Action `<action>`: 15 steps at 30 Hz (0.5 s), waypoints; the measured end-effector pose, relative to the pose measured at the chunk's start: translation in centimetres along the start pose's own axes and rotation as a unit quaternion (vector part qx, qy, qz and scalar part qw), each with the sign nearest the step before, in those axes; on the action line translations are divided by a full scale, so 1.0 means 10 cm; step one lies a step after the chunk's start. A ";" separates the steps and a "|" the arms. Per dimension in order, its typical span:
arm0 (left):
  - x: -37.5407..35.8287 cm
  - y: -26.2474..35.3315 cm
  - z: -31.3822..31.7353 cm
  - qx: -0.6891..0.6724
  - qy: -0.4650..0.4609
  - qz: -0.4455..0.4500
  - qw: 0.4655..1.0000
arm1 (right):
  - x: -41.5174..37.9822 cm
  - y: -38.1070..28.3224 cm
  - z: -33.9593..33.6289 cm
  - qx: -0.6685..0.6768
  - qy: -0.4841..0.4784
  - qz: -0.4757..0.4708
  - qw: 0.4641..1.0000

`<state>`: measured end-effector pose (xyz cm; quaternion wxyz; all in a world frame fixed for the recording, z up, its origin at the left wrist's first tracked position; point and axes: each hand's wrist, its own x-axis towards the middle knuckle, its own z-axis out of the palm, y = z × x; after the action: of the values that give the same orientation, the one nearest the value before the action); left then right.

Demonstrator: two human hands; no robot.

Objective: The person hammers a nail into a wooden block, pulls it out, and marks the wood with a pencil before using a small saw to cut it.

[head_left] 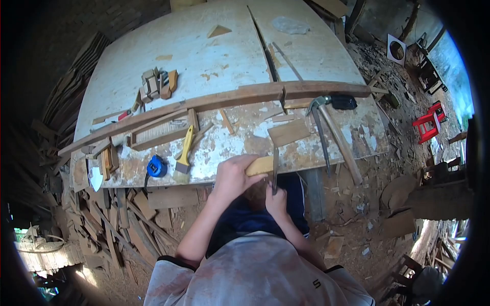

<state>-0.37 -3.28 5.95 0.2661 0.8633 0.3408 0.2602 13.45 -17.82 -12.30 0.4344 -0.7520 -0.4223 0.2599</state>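
Note:
My left hand [236, 176] is closed round a short, light-coloured wood block [261, 166] at the front edge of the workbench [326, 159]. In my right hand [276, 201] is a narrow, dark, file-like metal tool [275, 171], its blade pointing up and away from me. The blade lies against the block's right end in this view. Just beyond the hands is a flat brown wood piece [289, 132]. To the left of my left hand lie a yellow-handled brush [186, 145] and a blue tape measure [156, 167].
A hammer [337, 137] lies on the right, its handle over the bench edge. Long wooden beams [219, 100] cross the bench. Wood blocks [155, 84] stand behind them at left. Wood scraps [132, 224] cover the floor, and a red object [429, 122] stands far right.

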 end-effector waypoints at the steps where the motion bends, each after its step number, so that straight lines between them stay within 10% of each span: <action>1: -0.02 -0.01 0.01 -0.003 0.000 -0.003 1.000 | -0.03 0.09 0.04 -0.005 0.004 -0.005 1.000; 15: -0.02 -0.10 0.08 -0.003 0.035 0.021 0.999 | -0.01 0.23 0.00 0.026 0.016 0.014 0.999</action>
<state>-0.42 -3.04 4.66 0.2506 0.8601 0.3306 0.2969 14.39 -18.55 -14.31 0.4574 -0.7501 -0.3978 0.2645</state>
